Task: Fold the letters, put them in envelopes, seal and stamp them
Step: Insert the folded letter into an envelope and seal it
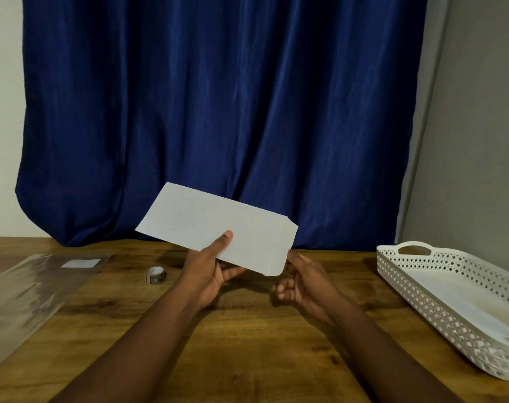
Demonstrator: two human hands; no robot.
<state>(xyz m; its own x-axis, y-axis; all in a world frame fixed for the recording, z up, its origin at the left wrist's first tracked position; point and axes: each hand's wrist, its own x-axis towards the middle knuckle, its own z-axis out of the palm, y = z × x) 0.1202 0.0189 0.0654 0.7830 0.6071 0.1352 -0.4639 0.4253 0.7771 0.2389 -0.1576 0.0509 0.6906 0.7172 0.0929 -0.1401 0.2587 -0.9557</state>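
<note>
A white envelope (218, 228) is held up above the wooden table (247, 344), tilted with its left end higher. My left hand (209, 271) pinches its lower edge, thumb on the front and fingers behind. My right hand (302, 282) sits at the envelope's lower right corner with fingers loosely curled; whether it touches the paper I cannot tell. A small roll of stamps (155, 275) lies on the table to the left of my left hand. A white sheet lies inside the white perforated tray (398, 274) at the right.
A clear plastic sleeve (29, 295) with a white label lies flat at the table's left side. A dark blue curtain (218, 112) hangs behind the table. The tray reaches the table's right front edge.
</note>
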